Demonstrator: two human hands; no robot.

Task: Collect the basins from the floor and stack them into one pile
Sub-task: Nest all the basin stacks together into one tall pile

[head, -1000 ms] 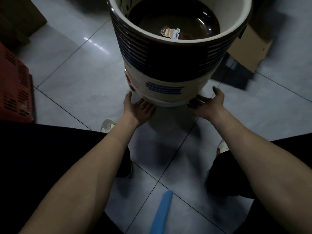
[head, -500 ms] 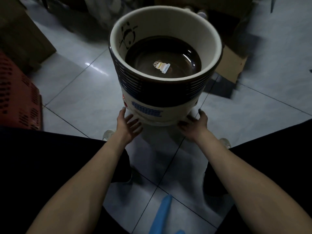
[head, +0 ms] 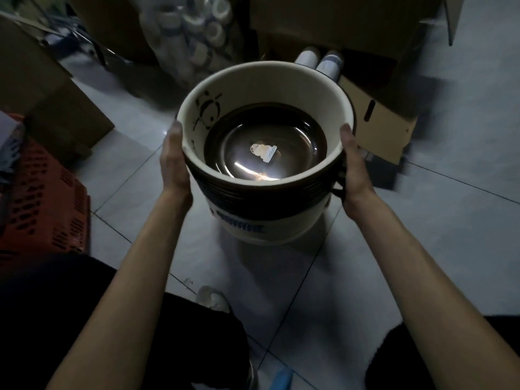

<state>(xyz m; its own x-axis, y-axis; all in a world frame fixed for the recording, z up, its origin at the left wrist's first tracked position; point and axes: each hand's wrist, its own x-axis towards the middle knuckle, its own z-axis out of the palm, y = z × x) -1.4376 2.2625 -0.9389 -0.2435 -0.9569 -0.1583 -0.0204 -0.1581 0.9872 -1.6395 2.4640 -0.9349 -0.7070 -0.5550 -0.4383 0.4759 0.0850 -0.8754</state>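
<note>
- Key relation – the stack of basins point(head: 267, 201) lies between the two palms. The left hand point(head: 174, 164) is at 9 o'clock on its wall and the right hand point(head: 354, 167) at 3 o'clock, both just below the cream rim.
- Axis: the stack stands upright, mouth up, so its long axis runs vertically. The hands oppose each other across the width, square to that axis.
- Reach: the stack is at 12 o'clock from the person. Both arms extend about equally, and neither hand is clearly nearer.
- Fingers: the visible fingers point(head: 177, 130) of the left hand lie straight along the wall, pointing toward 12 o'clock. Those of the right hand do the same. Both hands press flat, and nothing is pinched or wrapped.
- Location of the stack: over the tiled floor point(head: 126, 187), with its base at or just above the tiles. Contact cannot be confirmed.
- Surroundings: an orange crate point(head: 42, 204) is at 9 o'clock and a cardboard box point(head: 385, 128) at 2 o'clock, near the right hand.
- Assessment – no loose basin is visible on the floor, so collection appears near complete. Any lift or shift depends on even inward pressure from both palms.
</note>
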